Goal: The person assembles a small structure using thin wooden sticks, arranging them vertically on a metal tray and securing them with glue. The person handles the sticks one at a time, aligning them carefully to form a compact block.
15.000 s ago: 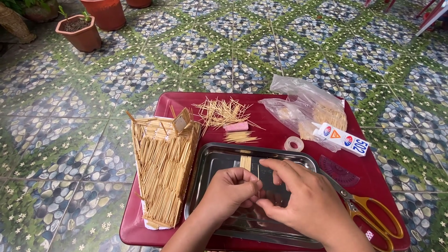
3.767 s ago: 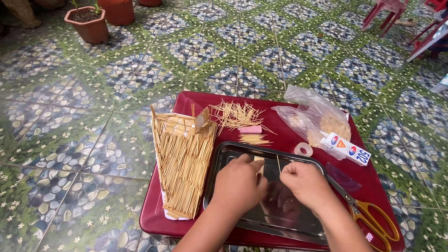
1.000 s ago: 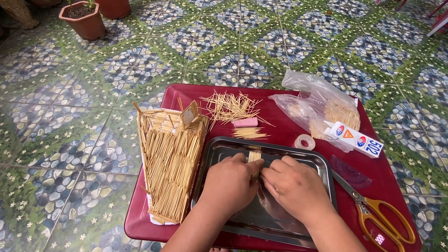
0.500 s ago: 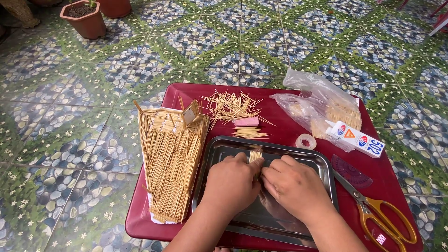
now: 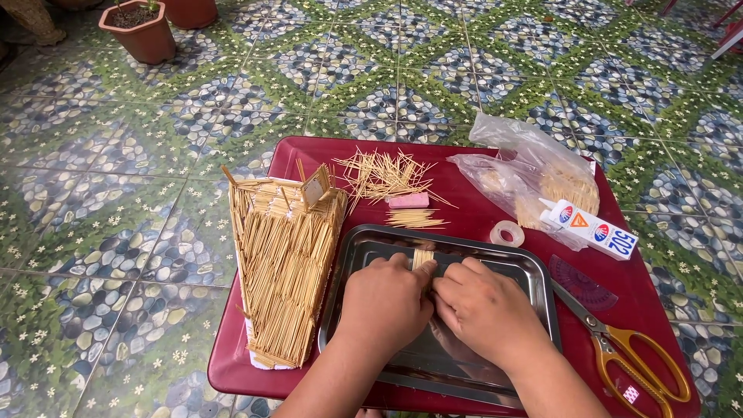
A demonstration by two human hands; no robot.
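Two hands: both of mine are down in the metal tray [image 5: 534,280], side by side, knuckles up toward the camera.
Left hand [image 5: 385,296]: curled, fingers bent inward, fingertips pressing on the small bundle of toothpicks [image 5: 422,258] from its left side.
Right hand [image 5: 489,310]: also curled, fingertips meeting the same bundle from the right; how tightly either hand pinches it I cannot tell, since my fingers hide the contact.
Bundle: a short flat row of pale sticks, only its upper end showing between my two hands, lying near the far rim of the tray.
Tray: shiny rectangular steel, sitting on the red table [image 5: 472,209], toward its near edge.
Stick panel [image 5: 282,267]: a long tapering piece made of many toothpicks laid side by side, just left of the tray, its wide end away from me.
Loose toothpicks [image 5: 383,174]: a scattered heap beyond the tray, with a pink eraser-like block [image 5: 408,200] and a smaller neat cluster beside it.
Plastic bag [image 5: 526,174]: clear, crumpled, at the far right of the table, more sticks inside.
Glue bottle [image 5: 590,227]: white, lying on its side against the bag.
Tape roll [image 5: 507,233]: small, clear, just past the tray's right corner.
Scissors [image 5: 631,358]: yellow-handled, right of the tray, blades pointing toward it.
Floor: patterned green and blue tiles [image 5: 101,232], a terracotta pot [image 5: 141,31] at the far left.
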